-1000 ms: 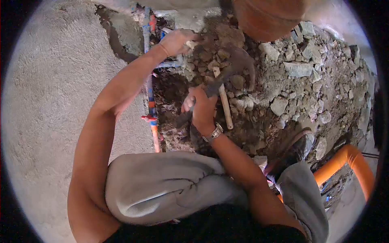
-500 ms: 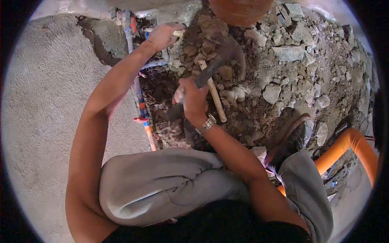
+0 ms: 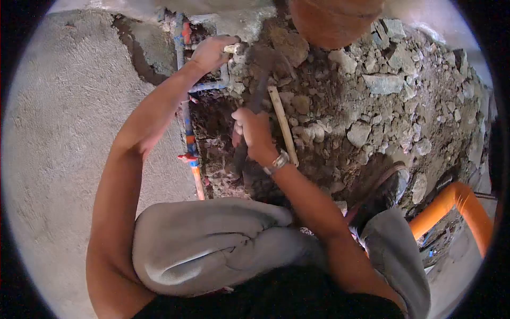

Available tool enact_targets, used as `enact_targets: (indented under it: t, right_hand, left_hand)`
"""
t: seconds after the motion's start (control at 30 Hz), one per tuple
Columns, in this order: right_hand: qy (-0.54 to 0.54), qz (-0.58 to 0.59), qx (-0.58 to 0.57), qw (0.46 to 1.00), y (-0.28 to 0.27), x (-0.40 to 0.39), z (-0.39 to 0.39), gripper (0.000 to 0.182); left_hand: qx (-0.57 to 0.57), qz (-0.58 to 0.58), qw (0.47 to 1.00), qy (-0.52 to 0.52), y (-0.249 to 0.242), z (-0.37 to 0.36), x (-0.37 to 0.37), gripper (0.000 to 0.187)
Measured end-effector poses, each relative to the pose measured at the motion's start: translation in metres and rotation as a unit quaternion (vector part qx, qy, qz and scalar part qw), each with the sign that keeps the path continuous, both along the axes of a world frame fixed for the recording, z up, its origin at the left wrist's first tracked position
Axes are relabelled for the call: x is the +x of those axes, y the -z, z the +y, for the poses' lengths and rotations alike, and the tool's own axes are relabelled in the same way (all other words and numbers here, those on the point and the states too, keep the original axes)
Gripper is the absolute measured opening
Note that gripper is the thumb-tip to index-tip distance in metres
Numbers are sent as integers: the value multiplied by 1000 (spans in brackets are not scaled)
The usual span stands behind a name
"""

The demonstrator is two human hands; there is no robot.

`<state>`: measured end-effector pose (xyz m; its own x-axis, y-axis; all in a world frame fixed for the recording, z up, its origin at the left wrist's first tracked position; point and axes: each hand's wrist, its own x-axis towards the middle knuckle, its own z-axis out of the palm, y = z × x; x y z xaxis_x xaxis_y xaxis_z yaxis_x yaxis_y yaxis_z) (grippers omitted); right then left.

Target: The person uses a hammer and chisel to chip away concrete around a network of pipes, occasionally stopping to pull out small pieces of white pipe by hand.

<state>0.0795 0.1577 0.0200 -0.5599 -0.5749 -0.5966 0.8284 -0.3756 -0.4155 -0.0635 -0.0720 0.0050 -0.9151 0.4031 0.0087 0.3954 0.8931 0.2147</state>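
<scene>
My left hand [image 3: 211, 53] is closed beside the pipes at the top of the dug-out strip. A short pale stub [image 3: 232, 49] pokes out of its fingers; its kind I cannot tell. My right hand [image 3: 256, 133] wraps round the dark handle of a hammer [image 3: 260, 94]. The hammer's head, smeared by motion, is close to the right of my left hand, over the rubble. A loose pale wooden stick [image 3: 283, 125] lies on the dirt just right of my right hand.
A run of pipe [image 3: 186, 119] with red and blue fittings edges the rough concrete [image 3: 74, 133] on the left. Broken stones [image 3: 359, 134] and soil cover the right. A round orange-brown object [image 3: 334, 21] is at the top; an orange pipe [image 3: 435, 212] bends at lower right.
The hammer has swung left, its head now nearer my left hand. My left hand keeps its hold by the pipes. The whole view has shifted slightly.
</scene>
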Motion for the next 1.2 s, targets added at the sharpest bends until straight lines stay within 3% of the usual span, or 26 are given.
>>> enact_targets:
  t: [0.1, 0.17, 0.23, 0.3, 0.33, 0.4, 0.5, 0.67, 0.73, 0.9, 0.97, 1.03, 1.13, 1.2]
  right_hand:
    - [55, 15, -20, 998, -5, 19, 0, 25]
    - [126, -5, -29, 992, -6, 29, -1, 24]
    - [106, -25, -25, 994, -16, 29, 3, 24]
    - [149, 66, -17, 987, -16, 29, 5, 23]
    - [142, 21, -18, 989, -21, 26, 8, 22]
    - [148, 45, -26, 988, -22, 24, 10, 20]
    - [164, 67, -16, 984, -31, 23, 8, 21]
    - [172, 89, 18, 981, -34, 25, 6, 26]
    - [178, 20, -11, 984, -31, 24, 6, 26]
    - [178, -10, -14, 984, -23, 21, 6, 25]
    - [192, -12, -17, 981, -21, 17, 6, 24]
    - [83, -56, -11, 995, -20, 10, 10, 28]
    - [70, -27, -1, 997, -13, 12, 13, 28]
    - [95, -17, -1, 995, -10, 19, 16, 27]
  left_hand:
    - [24, 43, 999, 6, -4, -3, 5, 56]
    - [17, 3, 998, 57, -4, 15, 13, 57]
    - [21, -38, 998, 54, -16, 40, 21, 57]
    - [53, -34, 996, 56, -7, 49, 27, 58]
    - [51, -28, 997, 48, -7, 49, 27, 58]
    - [74, -87, 993, 38, -7, 47, 24, 60]
    - [74, -18, 997, 32, 1, 37, 19, 62]
    - [73, -45, 996, 7, 12, 29, 10, 59]
    - [75, -56, 996, -1, 23, 28, 4, 58]
    - [-107, -143, 984, -16, -3, 52, -3, 56]
    - [-117, -127, 985, 0, -1, 49, -3, 57]
    - [-127, -113, 985, 19, 6, 47, -1, 59]
    - [-135, -97, 986, 27, 0, 45, -3, 61]
    - [-164, -170, 972, -15, -14, 51, -1, 64]
